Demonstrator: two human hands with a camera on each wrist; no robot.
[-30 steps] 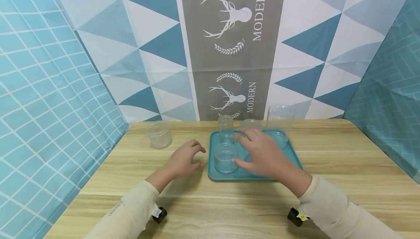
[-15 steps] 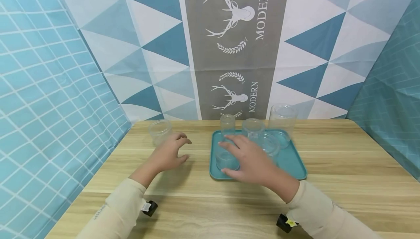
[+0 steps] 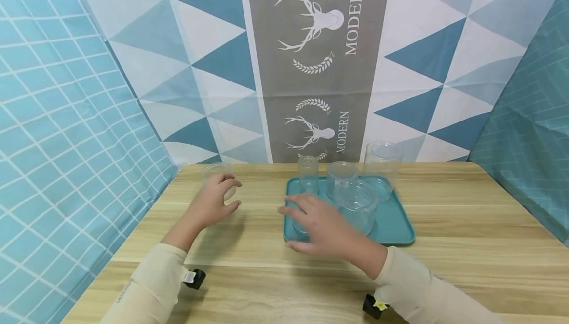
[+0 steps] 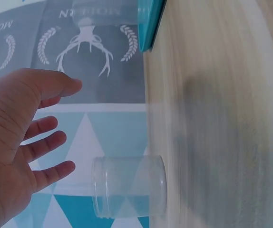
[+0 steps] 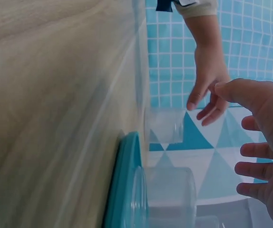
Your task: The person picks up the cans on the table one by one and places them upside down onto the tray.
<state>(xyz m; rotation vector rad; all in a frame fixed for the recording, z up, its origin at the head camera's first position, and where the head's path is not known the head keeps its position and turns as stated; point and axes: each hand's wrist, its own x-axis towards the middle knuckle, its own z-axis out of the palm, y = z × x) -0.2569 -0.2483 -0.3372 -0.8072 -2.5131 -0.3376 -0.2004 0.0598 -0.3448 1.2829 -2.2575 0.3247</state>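
My left hand [image 3: 209,205] hovers near a clear plastic jar [image 4: 129,186] that stands on the table at the back left. Its fingers are loosely spread, and in the left wrist view a gap shows between them and the jar. The head view has this hand partly covering the jar. My right hand [image 3: 317,227] is held over the front left part of a teal tray [image 3: 395,232], fingers spread and holding nothing. Below it a low clear jar [image 3: 300,225] is mostly hidden. A wide clear jar [image 3: 357,205] stands on the tray just behind the right hand.
At the back of the tray stand a narrow clear jar [image 3: 308,173], a medium clear jar [image 3: 341,178] and a tall clear jar [image 3: 383,168]. The wooden table [image 3: 462,215] meets a patterned cloth backdrop [image 3: 213,92], with a blue checked cloth [image 3: 66,156] on the left.
My left hand has moved left and slightly back, up to the lone jar. The right hand has moved left and toward me, uncovering the wide jar. The jars stay where they were.
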